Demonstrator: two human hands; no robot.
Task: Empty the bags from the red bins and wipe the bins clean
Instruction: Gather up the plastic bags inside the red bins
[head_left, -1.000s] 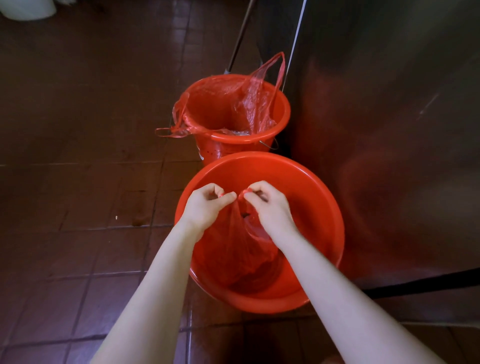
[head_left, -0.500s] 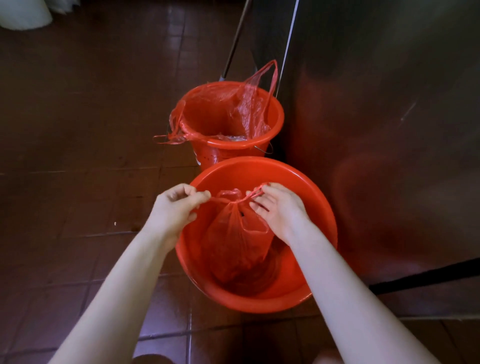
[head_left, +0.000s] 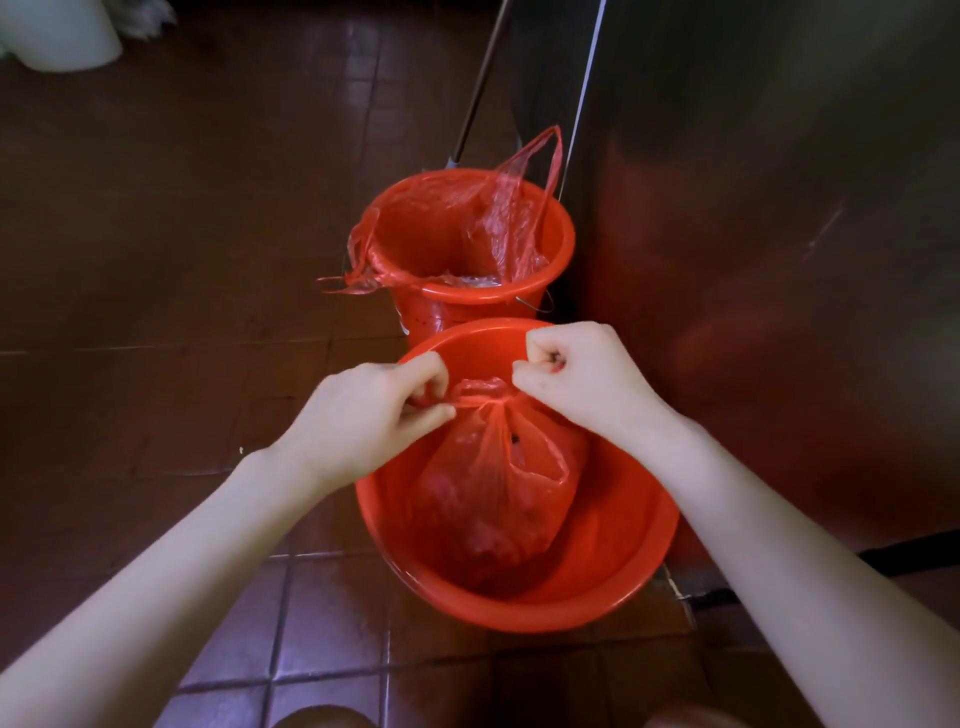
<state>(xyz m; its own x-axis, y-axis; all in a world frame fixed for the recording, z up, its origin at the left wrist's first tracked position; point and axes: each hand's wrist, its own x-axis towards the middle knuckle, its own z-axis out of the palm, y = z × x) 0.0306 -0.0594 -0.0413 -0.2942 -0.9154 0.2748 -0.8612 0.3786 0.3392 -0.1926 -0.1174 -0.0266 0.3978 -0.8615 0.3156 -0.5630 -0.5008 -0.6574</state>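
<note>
A wide red basin (head_left: 613, 592) stands on the floor in front of me. Inside it hangs a filled red plastic bag (head_left: 493, 499), its neck gathered into a knot. My left hand (head_left: 374, 415) pinches one handle strand of the bag at the knot's left. My right hand (head_left: 582, 379) is fisted on the other strand at the right. Behind the basin stands a red bucket (head_left: 550, 228) lined with a second red bag (head_left: 504, 223), whose handle sticks up above the rim.
A steel cabinet wall (head_left: 779, 260) rises right beside both bins. A mop or broom pole (head_left: 478, 88) leans behind the bucket. A white container (head_left: 57, 31) sits at the far left. Brown tiled floor (head_left: 156, 260) spreads to the left.
My hands have pulled apart and upward, drawing the bag's neck tight into a knot. The bag has lifted higher in the basin.
</note>
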